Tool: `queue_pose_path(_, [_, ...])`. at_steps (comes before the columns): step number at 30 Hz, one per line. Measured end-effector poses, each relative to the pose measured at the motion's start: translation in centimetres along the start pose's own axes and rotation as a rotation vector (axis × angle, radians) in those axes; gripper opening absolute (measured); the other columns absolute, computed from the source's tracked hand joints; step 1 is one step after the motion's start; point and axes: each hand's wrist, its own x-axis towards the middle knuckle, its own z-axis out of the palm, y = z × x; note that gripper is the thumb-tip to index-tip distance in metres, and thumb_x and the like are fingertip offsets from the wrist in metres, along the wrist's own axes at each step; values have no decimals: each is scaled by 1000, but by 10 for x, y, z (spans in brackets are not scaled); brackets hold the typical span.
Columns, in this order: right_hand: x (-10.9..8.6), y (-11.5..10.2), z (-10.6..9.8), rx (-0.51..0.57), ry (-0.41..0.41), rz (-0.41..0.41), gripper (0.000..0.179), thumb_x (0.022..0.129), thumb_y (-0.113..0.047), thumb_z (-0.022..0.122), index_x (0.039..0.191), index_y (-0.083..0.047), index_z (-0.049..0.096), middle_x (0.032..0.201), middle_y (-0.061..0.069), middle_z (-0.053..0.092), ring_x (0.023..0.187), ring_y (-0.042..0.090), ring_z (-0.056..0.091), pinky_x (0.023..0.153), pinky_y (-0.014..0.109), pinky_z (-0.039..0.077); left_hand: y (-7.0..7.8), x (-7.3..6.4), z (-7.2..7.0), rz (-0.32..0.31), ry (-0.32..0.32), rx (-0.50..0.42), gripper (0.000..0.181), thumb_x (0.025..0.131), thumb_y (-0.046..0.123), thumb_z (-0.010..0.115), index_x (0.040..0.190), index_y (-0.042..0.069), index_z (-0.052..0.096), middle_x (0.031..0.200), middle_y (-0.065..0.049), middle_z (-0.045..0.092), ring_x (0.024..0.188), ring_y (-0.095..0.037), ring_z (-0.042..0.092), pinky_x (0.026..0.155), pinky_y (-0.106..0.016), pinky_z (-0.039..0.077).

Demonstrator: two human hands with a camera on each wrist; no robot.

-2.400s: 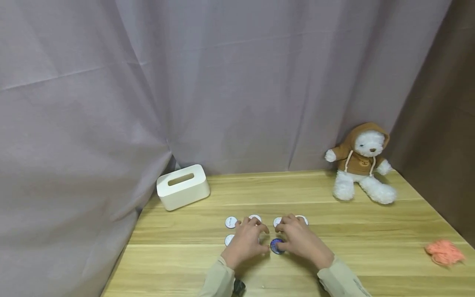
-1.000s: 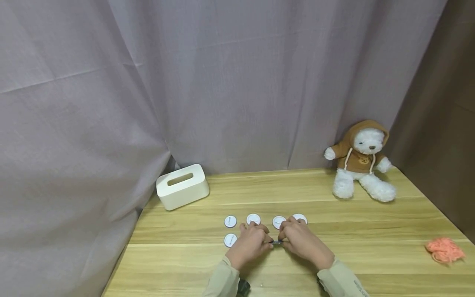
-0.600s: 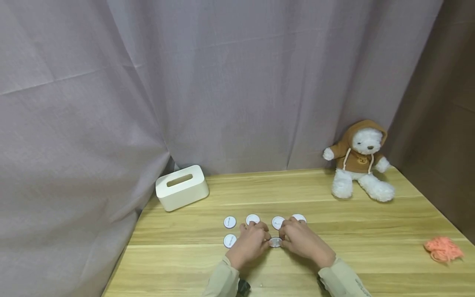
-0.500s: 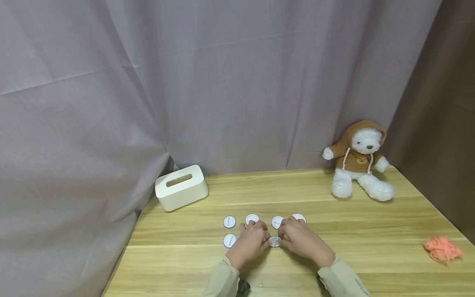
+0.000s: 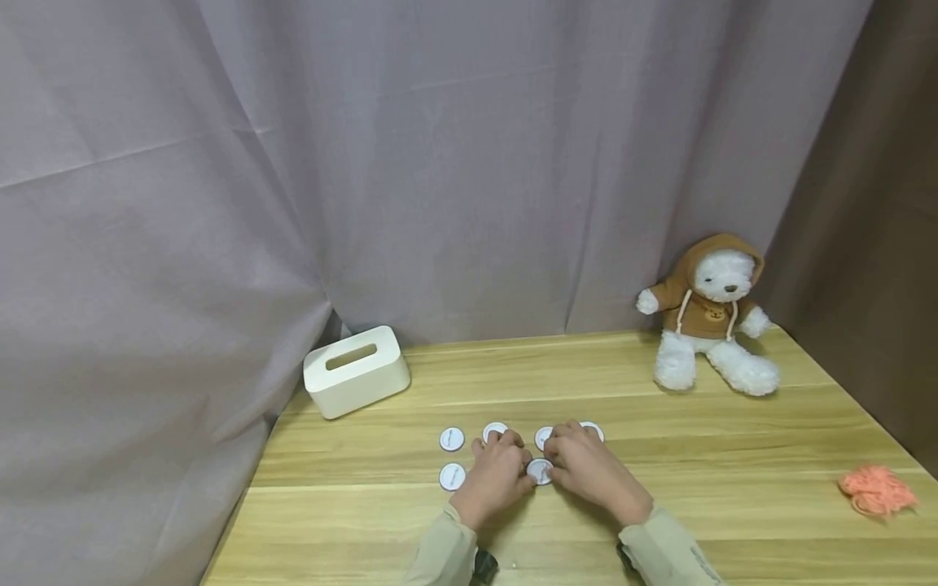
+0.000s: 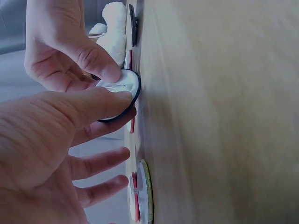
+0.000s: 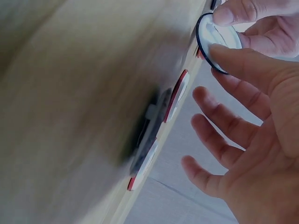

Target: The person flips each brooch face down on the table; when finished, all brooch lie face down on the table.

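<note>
A round pin-back badge (image 5: 541, 471) is between both hands in the head view, its white pinned back turned up. My left hand (image 5: 497, 474) pinches its left edge, the thumb on the white back (image 6: 132, 81) in the left wrist view. From the other side my right hand (image 5: 586, 465) pinches it by thumb and index finger, the other fingers spread in the right wrist view. The badge's dark rim (image 7: 200, 39) shows there. Further badges lie white side up around the hands: two at left, (image 5: 452, 439) upper and lower, and others partly covered by fingers.
A cream tissue box (image 5: 359, 373) stands at the back left of the wooden table (image 5: 352, 529). A white plush bear (image 5: 711, 317) in a brown hoodie sits at the back right. Coral yarn (image 5: 877, 491) lies near the right edge. Grey curtain (image 5: 454, 163) hangs behind.
The badge lay blue face up near the right hand; both hands then pinched it and tipped it on edge, and now its white back faces up. The hands stay close together.
</note>
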Motion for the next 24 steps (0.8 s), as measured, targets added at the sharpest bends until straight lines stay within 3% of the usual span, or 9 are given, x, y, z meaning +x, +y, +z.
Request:
queue_pose_path(6, [3, -1, 2, -45, -2, 38, 26, 71, -10, 85, 68, -21, 61, 74, -11, 50, 75, 14, 44, 73, 42, 37, 2, 1, 2, -26, 8, 32, 17, 82, 36, 80, 84, 20, 74, 111, -4, 64, 100, -25, 53, 80, -47, 40])
queue_pose_path(13, [7, -4, -2, -56, -65, 100, 31, 70, -12, 86, 64, -21, 57, 69, -9, 48, 74, 15, 42, 74, 44, 36, 3, 4, -1, -49, 27, -25, 29, 75, 33, 86, 99, 20, 76, 110, -5, 61, 100, -23, 51, 83, -48, 38])
queue_pose_path(24, [5, -4, 0, -51, -100, 96, 36, 70, -8, 83, 58, -22, 53, 61, -11, 45, 70, 17, 44, 66, 40, 35, 2, 1, 4, -1, 21, 26, 19, 79, 33, 82, 91, 19, 76, 108, -3, 62, 98, -23, 50, 83, -51, 39])
